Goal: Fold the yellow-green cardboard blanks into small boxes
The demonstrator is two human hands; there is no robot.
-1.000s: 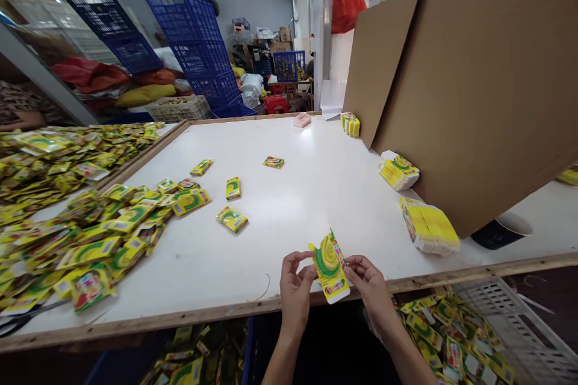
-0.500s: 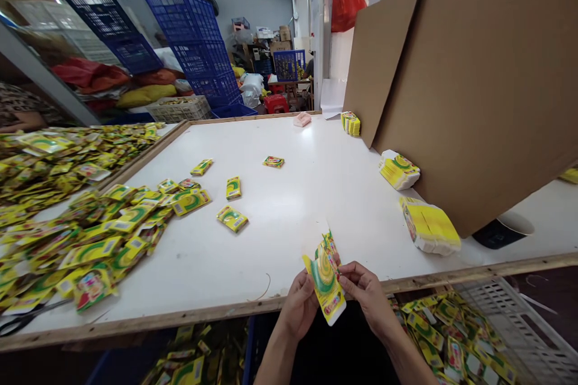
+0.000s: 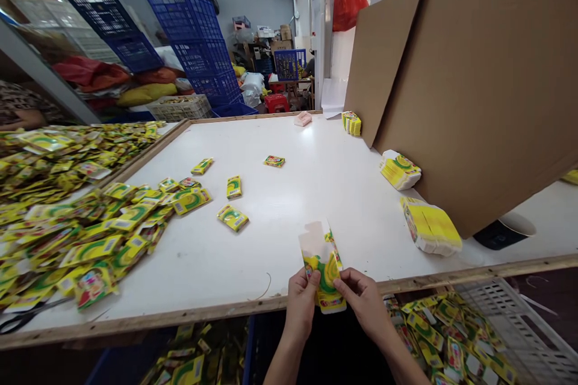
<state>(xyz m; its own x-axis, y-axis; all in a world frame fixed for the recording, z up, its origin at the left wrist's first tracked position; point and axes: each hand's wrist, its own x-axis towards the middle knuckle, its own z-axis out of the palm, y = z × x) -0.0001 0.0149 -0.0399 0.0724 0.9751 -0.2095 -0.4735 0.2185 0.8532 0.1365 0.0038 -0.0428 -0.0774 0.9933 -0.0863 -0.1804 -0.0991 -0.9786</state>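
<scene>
— From the head camera, where's the flat carton (image 3: 323, 267)?
— Just over the near edge of the table (image 3: 293, 192). The left hand (image 3: 300, 298) and right hand (image 3: 363, 302) both pinch its lower sides.
— How will it handle?
— Likely light, thin card that creases easily. Best held by its side edges.

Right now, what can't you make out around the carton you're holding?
Head view: sides of the folding carton, covered by the left hand and right hand.
Head view: its print, too small to read.
Head view: dark object, mostly under the cardboard sheet.
Head view: white crate, cut off by the bottom edge.
</scene>
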